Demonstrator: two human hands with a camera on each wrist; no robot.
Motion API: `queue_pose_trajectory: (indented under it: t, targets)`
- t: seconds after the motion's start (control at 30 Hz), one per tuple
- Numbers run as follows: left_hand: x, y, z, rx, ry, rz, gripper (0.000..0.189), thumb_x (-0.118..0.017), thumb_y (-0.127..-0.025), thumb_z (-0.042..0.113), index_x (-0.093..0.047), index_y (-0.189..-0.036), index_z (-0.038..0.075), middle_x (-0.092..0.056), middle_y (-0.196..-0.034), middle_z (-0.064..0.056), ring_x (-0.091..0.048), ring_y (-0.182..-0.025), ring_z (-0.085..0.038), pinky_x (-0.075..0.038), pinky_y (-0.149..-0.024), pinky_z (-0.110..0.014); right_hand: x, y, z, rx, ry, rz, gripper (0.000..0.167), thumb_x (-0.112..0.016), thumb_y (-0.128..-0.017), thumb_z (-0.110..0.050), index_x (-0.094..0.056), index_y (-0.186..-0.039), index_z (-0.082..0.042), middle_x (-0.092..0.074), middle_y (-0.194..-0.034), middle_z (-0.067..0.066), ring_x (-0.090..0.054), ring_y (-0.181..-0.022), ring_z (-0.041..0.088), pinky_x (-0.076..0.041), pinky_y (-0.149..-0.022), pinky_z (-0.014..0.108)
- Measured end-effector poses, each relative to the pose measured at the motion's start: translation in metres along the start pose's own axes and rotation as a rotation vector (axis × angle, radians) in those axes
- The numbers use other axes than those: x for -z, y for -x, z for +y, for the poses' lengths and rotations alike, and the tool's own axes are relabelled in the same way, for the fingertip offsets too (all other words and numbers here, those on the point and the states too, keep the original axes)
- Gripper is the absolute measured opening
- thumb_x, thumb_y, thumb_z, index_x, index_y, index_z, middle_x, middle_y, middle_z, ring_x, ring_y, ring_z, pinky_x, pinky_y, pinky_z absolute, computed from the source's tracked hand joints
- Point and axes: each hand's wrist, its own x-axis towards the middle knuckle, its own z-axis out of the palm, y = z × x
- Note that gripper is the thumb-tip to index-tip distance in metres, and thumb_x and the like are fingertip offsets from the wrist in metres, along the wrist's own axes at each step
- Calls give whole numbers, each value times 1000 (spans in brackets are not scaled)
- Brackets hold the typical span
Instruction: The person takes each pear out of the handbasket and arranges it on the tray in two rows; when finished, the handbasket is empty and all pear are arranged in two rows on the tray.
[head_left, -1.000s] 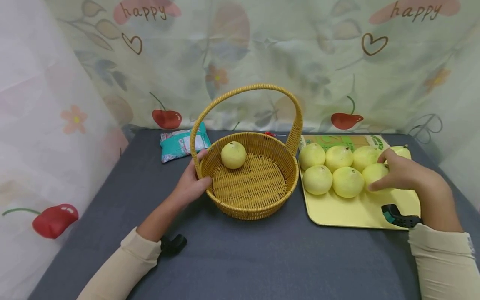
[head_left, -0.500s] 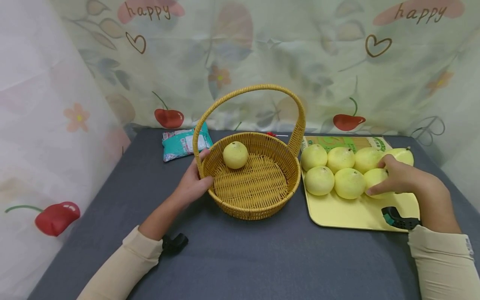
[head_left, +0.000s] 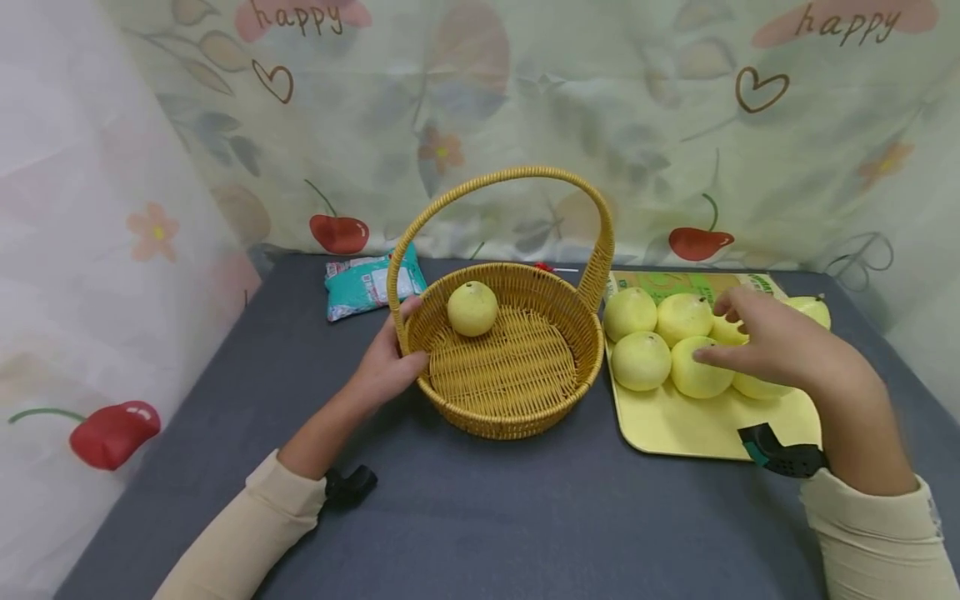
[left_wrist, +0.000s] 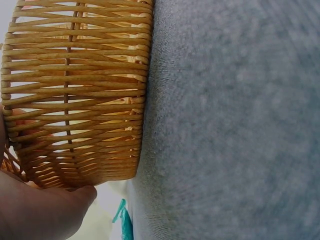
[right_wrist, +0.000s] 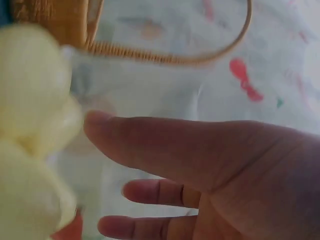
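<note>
At the far left, a red cherry print (head_left: 112, 433) is seen on the pale curtain. At the back edge of the grey bench (head_left: 465, 517), a teal and white packet (head_left: 369, 287) is laid; its print is too small to be read. The rim of the wicker basket (head_left: 517, 412) is gripped by the left hand (head_left: 382, 371), with the thumb curled over the edge and the fingers on the outer wall, as is also seen in the left wrist view (left_wrist: 45, 210). One yellow fruit (head_left: 472, 308) is lying inside the basket, near its back wall.

To the right of the basket, a yellow tray (head_left: 690, 421) is placed, and a group of yellow fruits is set on it in two rows. The right hand (head_left: 772, 346) is held above these fruits with fingers spread and relaxed; nothing is gripped by it. Its fingertips are just over the front-row fruit (head_left: 697, 371); whether it is touched cannot be told. In the right wrist view the fingers (right_wrist: 150, 145) are seen straight and apart.

The word "happy" (head_left: 296, 18) is written on the backdrop at top left, and again at top right (head_left: 862, 18).
</note>
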Motion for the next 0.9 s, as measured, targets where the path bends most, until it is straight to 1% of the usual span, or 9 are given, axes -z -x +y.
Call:
queue_pose_trajectory:
  t: [0.13, 0.2, 0.3, 0.37, 0.5, 0.63, 0.77, 0.9]
  targets:
    - [-1, 1, 1, -5, -5, -2, 81, -51, -88, -6, -20, -161, 10, -19, -164, -8, -39, -136, -33, -41, -87, -39, -9, -6, -39, 151, -24, 12, 54, -79, -87, -32, -55, -122, 2, -57, -123, 23, -57, -112, 42, -45, -89, 56]
    - [-1, 1, 1, -6, -9, -1, 81, -51, -88, -6, -19, -161, 10, -19, -164, -7, -40, -135, -33, -41, -87, -39, -14, -13, -58, 227, -54, 33, 48, -78, -88, -31, -58, -121, -2, -60, -122, 18, -60, -110, 38, -47, -89, 54]
    - [-1, 1, 1, -4, -16, 5, 82, -52, -87, -5, -19, -161, 9, -20, -164, -7, -40, -135, -32, -41, -88, -39, -26, -31, -81, 315, -111, 55, 44, -76, -90, -28, -60, -123, -3, -61, -123, 16, -62, -108, 34, -48, -90, 52]
    - [-1, 1, 0, -2, -16, 8, 81, -51, -87, -6, -19, -161, 9, -20, -164, -7, -40, -136, -32, -41, -88, -40, -36, -47, -93, 350, -150, 49, 44, -75, -91, -27, -60, -125, -3, -61, -124, 15, -62, -107, 32, -48, -90, 51]
    - [-1, 1, 0, -8, -13, 8, 81, -51, -88, -7, -19, -160, 8, -19, -164, -7, -38, -138, -32, -41, -90, -40, -56, -79, -107, 387, -219, -41, 53, -72, -93, -26, -53, -137, -2, -55, -136, 18, -58, -114, 36, -47, -93, 51]
    - [-1, 0, 0, -16, 1, -1, 81, -51, -88, -8, -19, -160, 8, -18, -165, -7, -39, -138, -33, -43, -90, -39, -74, -100, -113, 393, -237, -135, 69, -71, -94, -27, -39, -150, -3, -42, -150, 21, -52, -124, 42, -43, -98, 53]
    - [-2, 0, 0, -14, 8, 3, 81, -51, -88, -7, -19, -160, 8, -19, -164, -8, -40, -137, -34, -43, -90, -39, -87, -114, -120, 399, -240, -156, 81, -71, -94, -28, -27, -157, -4, -33, -156, 20, -45, -132, 40, -39, -104, 51]
    - [-1, 1, 2, -17, 5, 2, 81, -51, -87, -7, -19, -160, 7, -19, -164, -9, -40, -137, -35, -44, -89, -38, -97, -127, -128, 419, -244, -152, 90, -72, -92, -27, -17, -160, -5, -26, -160, 17, -32, -143, 34, -30, -111, 49]
